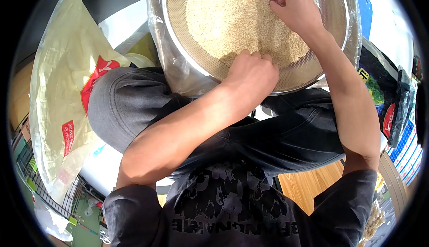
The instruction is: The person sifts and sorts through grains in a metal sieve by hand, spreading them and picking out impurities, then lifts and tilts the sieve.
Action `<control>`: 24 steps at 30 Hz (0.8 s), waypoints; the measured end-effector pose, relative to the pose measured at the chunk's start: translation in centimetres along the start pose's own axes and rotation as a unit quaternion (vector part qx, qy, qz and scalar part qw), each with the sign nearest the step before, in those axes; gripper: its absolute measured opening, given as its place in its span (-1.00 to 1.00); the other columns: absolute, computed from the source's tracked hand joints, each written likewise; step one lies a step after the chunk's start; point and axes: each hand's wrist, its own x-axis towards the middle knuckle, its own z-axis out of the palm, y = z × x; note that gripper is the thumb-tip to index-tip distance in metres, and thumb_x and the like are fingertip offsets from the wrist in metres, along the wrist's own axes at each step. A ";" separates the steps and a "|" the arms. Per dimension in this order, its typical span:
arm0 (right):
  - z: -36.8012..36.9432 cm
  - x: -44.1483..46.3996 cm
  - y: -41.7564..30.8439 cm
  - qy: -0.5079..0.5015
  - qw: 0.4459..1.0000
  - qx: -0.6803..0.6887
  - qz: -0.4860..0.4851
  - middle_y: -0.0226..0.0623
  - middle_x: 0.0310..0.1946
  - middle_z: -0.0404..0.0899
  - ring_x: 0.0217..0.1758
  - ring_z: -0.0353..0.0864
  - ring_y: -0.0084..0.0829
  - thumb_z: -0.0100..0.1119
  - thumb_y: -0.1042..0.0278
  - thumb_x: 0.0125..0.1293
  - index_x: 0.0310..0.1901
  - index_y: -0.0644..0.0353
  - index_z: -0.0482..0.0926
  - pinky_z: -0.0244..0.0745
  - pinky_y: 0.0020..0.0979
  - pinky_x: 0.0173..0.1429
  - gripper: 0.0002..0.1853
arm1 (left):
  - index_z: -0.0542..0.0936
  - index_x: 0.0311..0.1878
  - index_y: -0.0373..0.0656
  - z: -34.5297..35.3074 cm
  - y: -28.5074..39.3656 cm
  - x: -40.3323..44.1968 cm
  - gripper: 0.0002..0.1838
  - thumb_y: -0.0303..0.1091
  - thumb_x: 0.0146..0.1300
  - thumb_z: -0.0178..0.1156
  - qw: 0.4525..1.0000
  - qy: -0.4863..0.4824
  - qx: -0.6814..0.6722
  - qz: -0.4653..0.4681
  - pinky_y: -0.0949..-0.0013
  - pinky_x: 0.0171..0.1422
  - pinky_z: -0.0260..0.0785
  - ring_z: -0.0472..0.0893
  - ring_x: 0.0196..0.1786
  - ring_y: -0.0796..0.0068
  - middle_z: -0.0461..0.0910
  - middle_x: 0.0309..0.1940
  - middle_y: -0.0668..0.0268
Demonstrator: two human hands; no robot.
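Observation:
A wide round metal sieve (333, 5) with a perforated wall holds a broad bed of pale tan grain (223, 16). My left hand (254, 73) rests at the near side of the sieve, its fingers curled down at the grain and their tips hidden. Over the right part of the grain, my right hand (297, 10) is raised with thumb and fingertips pinched together. Whatever lies in that pinch is too small to name. Clear plastic sheeting (181, 75) surrounds the sieve's outside.
On the left stands a large pale yellow plastic bag (58, 86) with red labels. A dark printed bag (380, 75) sits at the right, beside blue-and-white boxes (409, 153). My legs (134, 104) in dark trousers are just below the sieve. A wire rack (53, 189) is at lower left.

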 end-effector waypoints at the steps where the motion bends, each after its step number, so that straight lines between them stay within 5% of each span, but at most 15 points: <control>1: 0.0 0.0 0.0 0.004 1.000 -0.001 -0.007 -0.25 -0.28 0.71 -0.24 0.73 -0.26 0.41 0.28 0.25 -0.16 0.13 0.73 0.64 -0.22 -0.07 -0.82 | 0.69 -0.14 -0.19 0.0 0.0 0.0 -0.84 -0.43 0.23 0.25 1.000 -0.001 0.003 0.001 0.18 0.03 0.54 0.74 -0.07 0.22 0.70 -0.21 0.20; 8: -0.5 0.1 -0.5 -0.019 1.000 0.003 0.001 -0.24 -0.31 0.68 -0.30 0.67 -0.25 0.33 0.31 0.28 -0.18 0.17 0.67 0.59 -0.23 -0.12 -0.85 | 0.70 -0.13 -0.18 -0.1 0.1 0.1 -0.83 -0.42 0.23 0.26 1.000 -0.009 -0.006 -0.017 0.18 0.05 0.53 0.74 -0.05 0.23 0.71 -0.18 0.20; 11: -0.6 0.0 -0.1 -0.042 0.997 0.061 0.010 -0.34 -0.35 0.63 -0.37 0.61 -0.40 0.30 0.32 0.32 -0.20 0.20 0.63 0.54 -0.34 -0.20 -0.86 | 0.71 -0.10 -0.18 0.4 0.0 0.1 -0.80 -0.42 0.22 0.27 1.000 0.000 -0.005 -0.013 0.18 0.07 0.53 0.74 -0.04 0.22 0.72 -0.16 0.19; 14: -1.1 -0.2 0.0 -0.076 0.963 0.256 0.024 -0.57 -0.48 0.50 -0.43 0.53 -0.63 0.25 0.22 0.45 -0.24 0.18 0.57 0.46 -0.42 -0.34 -0.79 | 0.72 -0.08 -0.19 0.4 0.0 0.4 -0.78 -0.42 0.21 0.28 1.000 -0.018 -0.015 -0.018 0.19 0.07 0.52 0.74 -0.03 0.23 0.73 -0.15 0.18; 16: -2.3 -0.4 -0.9 -0.164 0.892 0.399 0.133 -0.61 -0.43 0.38 -0.47 0.35 -0.74 0.14 0.33 0.51 -0.19 0.09 0.53 0.24 -0.57 -0.39 -0.92 | 0.74 -0.10 -0.19 0.1 0.1 0.4 -0.79 -0.42 0.21 0.28 0.999 -0.036 -0.025 -0.010 0.19 0.07 0.52 0.74 -0.03 0.24 0.74 -0.15 0.19; 24: -3.8 -1.0 -2.3 -0.284 0.810 0.483 0.171 -0.62 -0.35 0.39 -0.45 0.24 -0.73 0.08 0.22 0.56 -0.12 0.03 0.54 0.15 -0.61 -0.38 -0.87 | 0.75 -0.12 -0.17 0.4 0.2 0.6 -0.79 -0.42 0.18 0.31 0.999 -0.034 -0.014 -0.007 0.20 0.07 0.53 0.74 -0.02 0.23 0.74 -0.15 0.18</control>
